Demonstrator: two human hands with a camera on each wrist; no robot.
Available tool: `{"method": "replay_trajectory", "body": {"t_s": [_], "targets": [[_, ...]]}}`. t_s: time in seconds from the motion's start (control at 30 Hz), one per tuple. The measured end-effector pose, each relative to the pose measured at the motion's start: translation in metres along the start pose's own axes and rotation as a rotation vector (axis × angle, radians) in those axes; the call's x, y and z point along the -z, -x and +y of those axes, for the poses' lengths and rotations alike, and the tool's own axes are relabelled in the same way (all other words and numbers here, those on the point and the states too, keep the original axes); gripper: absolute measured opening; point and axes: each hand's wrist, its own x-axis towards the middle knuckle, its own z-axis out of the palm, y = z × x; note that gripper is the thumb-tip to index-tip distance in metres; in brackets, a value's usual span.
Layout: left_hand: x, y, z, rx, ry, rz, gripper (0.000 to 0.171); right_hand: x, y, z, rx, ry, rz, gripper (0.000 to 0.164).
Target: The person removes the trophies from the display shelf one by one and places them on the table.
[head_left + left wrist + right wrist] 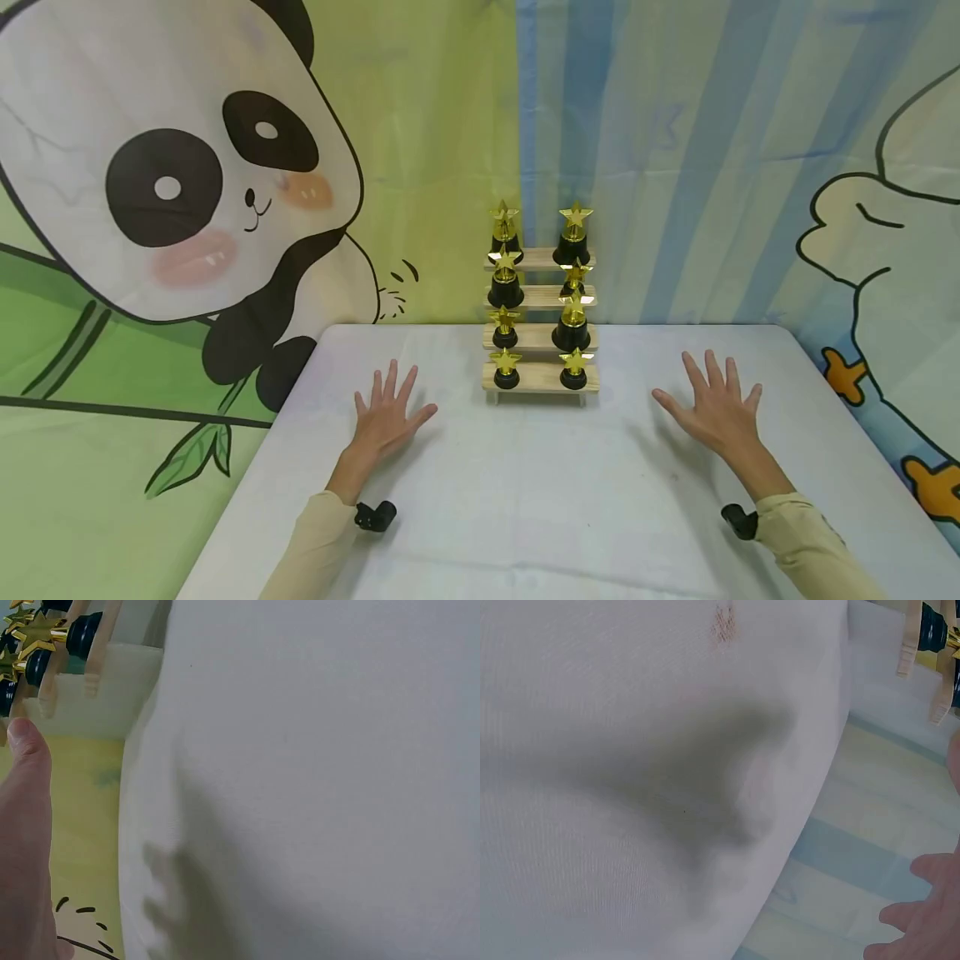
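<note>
My left hand (385, 421) is held over the left half of the white table, palm down with fingers spread. On the other side my right hand (717, 412) hovers in the same way, its shadow falling on the cloth. Neither hand holds anything. Between them, farther back, stands a stepped wooden rack (540, 377). Several gold star trophies with black bases stand on its steps in two columns, such as a small trophy (507, 371) at the lower left and a larger trophy (572, 327) on the right. In the left wrist view the thumb (28, 750) overlaps the rack's edge.
The white table (540, 500) has rounded far corners. Behind it hangs a printed backdrop (442, 150) with a panda at left and a white cartoon figure at right. A small black camera (377, 516) sits at the left wrist, another camera (740, 522) at the right.
</note>
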Motion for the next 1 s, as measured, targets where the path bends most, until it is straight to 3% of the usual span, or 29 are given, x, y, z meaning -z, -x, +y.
{"method": "replay_trajectory", "body": {"t_s": [0.37, 0.5, 0.63, 0.77, 0.9, 1.0], "targets": [[-0.003, 0.003, 0.000, 0.002, 0.011, -0.011, 0.086, -0.004, -0.001, -0.003, 0.020, -0.002, -0.021, 0.092], [-0.004, 0.002, 0.001, -0.012, 0.023, -0.020, 0.086, -0.007, -0.003, -0.008, 0.064, -0.084, -0.072, 0.091], [-0.005, -0.002, 0.004, -0.058, 0.051, 0.008, 0.083, -0.012, -0.008, -0.015, 0.109, -0.246, -0.184, 0.090], [-0.003, -0.009, 0.012, -0.093, 0.210, 0.051, 0.078, -0.019, -0.014, -0.028, 0.118, -0.396, -0.284, 0.090], [0.001, -0.019, 0.027, -0.116, 0.488, 0.082, 0.068, -0.032, -0.024, -0.041, 0.142, -0.496, -0.325, 0.089], [0.003, -0.029, 0.043, -0.168, 0.683, 0.098, 0.061, -0.042, -0.031, -0.047, 0.151, -0.590, -0.372, 0.086]]}}
